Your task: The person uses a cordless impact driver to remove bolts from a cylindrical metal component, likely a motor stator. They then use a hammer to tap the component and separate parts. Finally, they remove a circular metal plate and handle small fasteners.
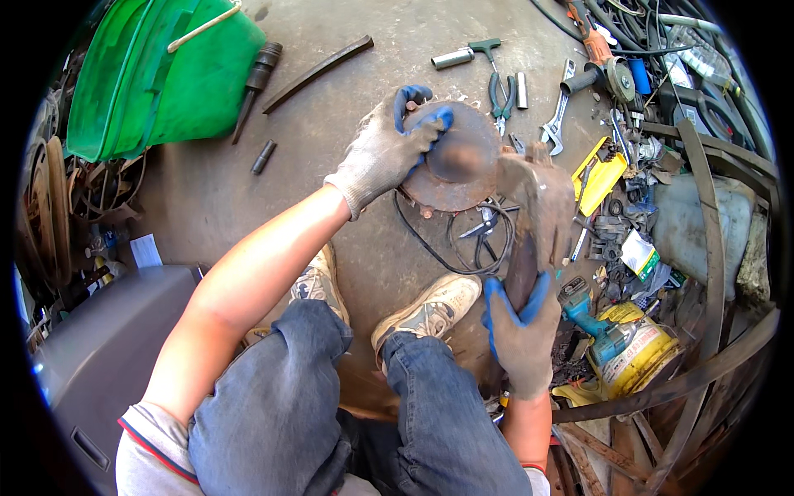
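Note:
A rusty round metal hub [478, 136] with a raised centre and bolts along its rim stands on the concrete floor in front of me. My left hand [382, 157], in a grey and blue work glove, grips its upper left side with bent fingers. In my gloved right hand [527, 335] is a hammer, closed in the fingers by its dark handle. The heavy, worn hammer head [539, 194] is raised near the hub's right edge and smeared by motion. It partly covers the hub's right side. Beneath the hub lies a looped black cable [451, 260].
A green plastic bin [182, 83] lies at far left, near a curved metal bar [318, 73]. Pliers [501, 97], an adjustable wrench [559, 116] and an angle grinder [610, 66] are beyond the hub. Rightward are a teal cordless drill [597, 322], scrap and metal strips [705, 223].

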